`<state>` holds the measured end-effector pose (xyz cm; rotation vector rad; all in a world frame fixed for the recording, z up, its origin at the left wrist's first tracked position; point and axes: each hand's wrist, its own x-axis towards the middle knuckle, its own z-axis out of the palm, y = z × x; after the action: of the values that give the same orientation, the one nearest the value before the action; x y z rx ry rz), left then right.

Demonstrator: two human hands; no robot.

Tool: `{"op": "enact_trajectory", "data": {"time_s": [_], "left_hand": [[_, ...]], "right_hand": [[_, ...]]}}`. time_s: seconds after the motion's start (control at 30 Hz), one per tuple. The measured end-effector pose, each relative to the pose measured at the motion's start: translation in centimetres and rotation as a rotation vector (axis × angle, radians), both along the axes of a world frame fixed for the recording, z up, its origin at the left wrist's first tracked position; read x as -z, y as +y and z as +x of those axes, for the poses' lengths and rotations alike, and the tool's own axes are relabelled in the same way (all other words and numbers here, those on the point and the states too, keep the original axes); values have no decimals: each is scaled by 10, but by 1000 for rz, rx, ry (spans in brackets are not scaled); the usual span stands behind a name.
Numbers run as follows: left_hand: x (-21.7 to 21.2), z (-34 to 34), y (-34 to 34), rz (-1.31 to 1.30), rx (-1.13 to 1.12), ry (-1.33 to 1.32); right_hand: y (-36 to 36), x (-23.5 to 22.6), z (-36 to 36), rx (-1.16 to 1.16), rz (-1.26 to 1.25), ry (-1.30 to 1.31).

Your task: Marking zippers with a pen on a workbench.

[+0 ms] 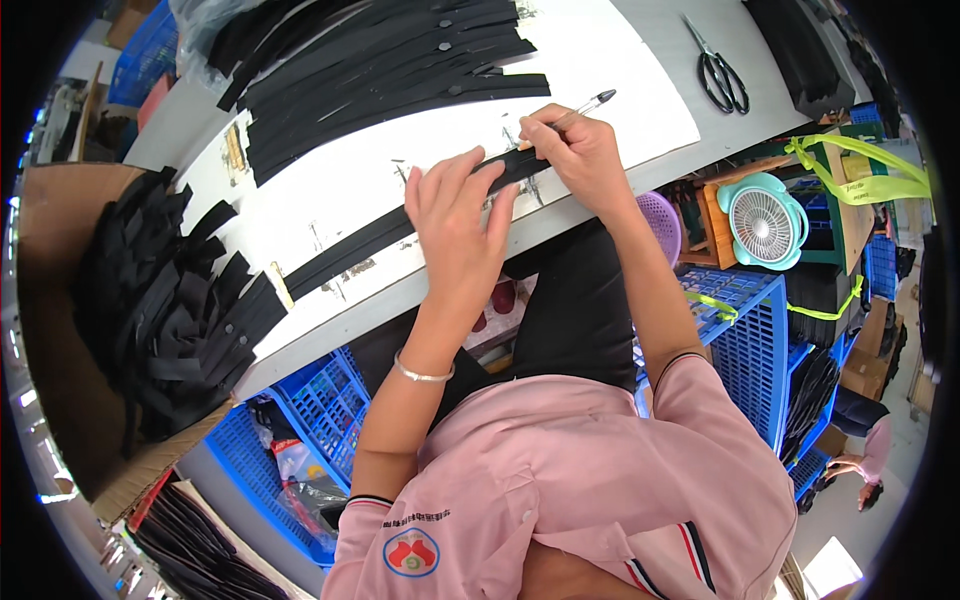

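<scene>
The step in hand looks to be marking: the right hand [580, 150] pinches a pen [598, 102] between thumb and fingers, its writing end down at the upper edge of a black strip [350, 242], though the tip itself is too hidden to tell whether it touches; the left hand [458, 215] lies palm down with fingers spread over the strip, seemingly steadying it and gripping nothing that I can see; the next move, I'd judge, calls for a steady pen and a strip held flat and straight; the strip lies slantwise along the near part of a white board [640, 110], passing beneath the left hand, its far end by the right hand's fingers, its other end out to the left near a cardboard box [60, 190] full of loose black strips [150, 320]; more strips [370, 90] lie in rows beyond both hands.
</scene>
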<state>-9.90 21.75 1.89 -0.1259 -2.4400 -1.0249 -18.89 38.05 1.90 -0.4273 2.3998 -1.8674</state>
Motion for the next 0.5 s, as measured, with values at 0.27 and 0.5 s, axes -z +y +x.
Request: {"op": "enact_trajectory", "data": {"time_s": [0.27, 0.5], "left_hand": [[7, -19, 11, -28, -48, -6], [8, -18, 13, -49, -56, -6]], "right_hand": [[0, 3, -2, -8, 188, 113], [0, 10, -2, 11, 261, 330]]}}
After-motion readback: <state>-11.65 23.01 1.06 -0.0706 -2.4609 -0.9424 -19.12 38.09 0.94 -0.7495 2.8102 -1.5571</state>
